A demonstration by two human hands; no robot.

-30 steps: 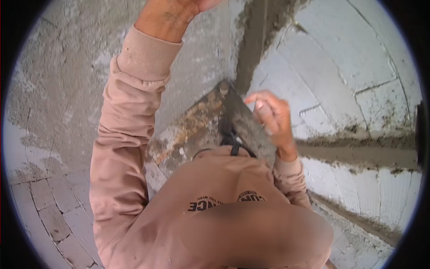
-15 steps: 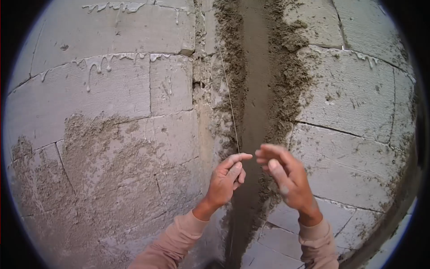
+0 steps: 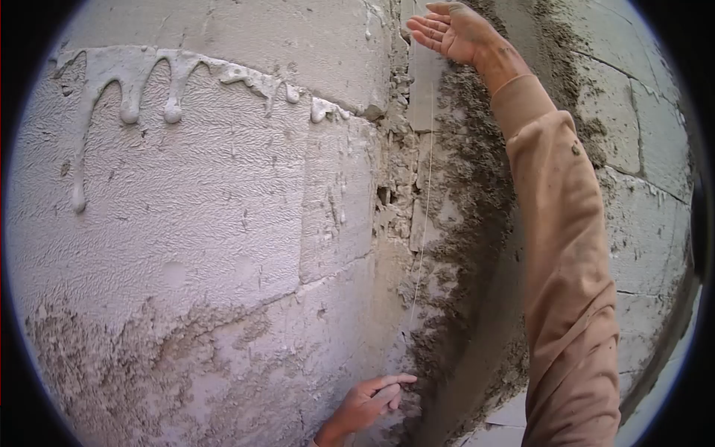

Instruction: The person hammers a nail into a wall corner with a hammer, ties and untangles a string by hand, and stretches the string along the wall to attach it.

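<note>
A thin pale string (image 3: 427, 179) runs down the wall corner beside a dark band of rough mortar (image 3: 477, 246). Low in the view, my left hand (image 3: 369, 404) has its index finger stretched towards the mortar. Its thumb rests against the other, curled fingers, and I see nothing in them. The string fades from sight above this hand, so contact cannot be made out. My right hand (image 3: 458, 33) is raised high near the string's upper part, palm showing, fingers extended and holding nothing.
Pale block wall (image 3: 201, 179) fills the left side, with hardened drips (image 3: 173, 104) below a joint and rough mortar smears (image 3: 149, 357) lower down. More blocks (image 3: 633, 216) stand on the right. A smooth mortar strip (image 3: 477, 357) runs down the corner.
My right hand has risen from beside the left hand to the top of the view, its palm now showing. The camera view has shifted up and left; my left hand appears lower, similarly posed.
</note>
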